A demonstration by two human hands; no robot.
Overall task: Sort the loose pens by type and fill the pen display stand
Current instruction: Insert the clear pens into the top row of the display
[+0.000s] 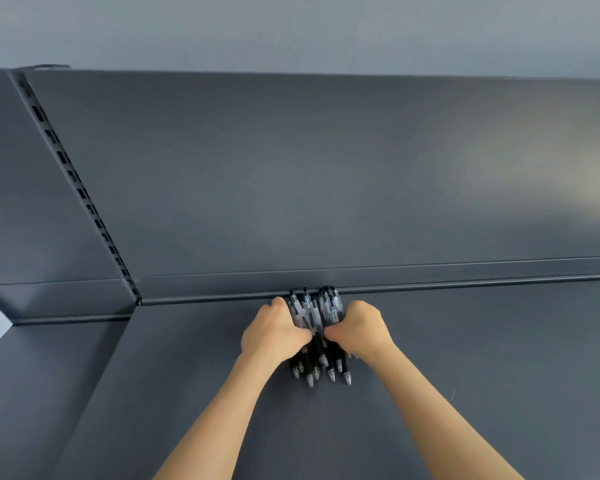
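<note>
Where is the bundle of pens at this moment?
In the head view, the bundle of pens lies low and centre on the dark shelf, gripped between the left hand and right hand, against the back ledge.

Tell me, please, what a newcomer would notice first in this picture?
First, the bunch of pens in the lower middle, lying on the dark shelf with their far ends near its back wall. The left hand and the right hand press it from both sides. No display stand is in view.
</note>
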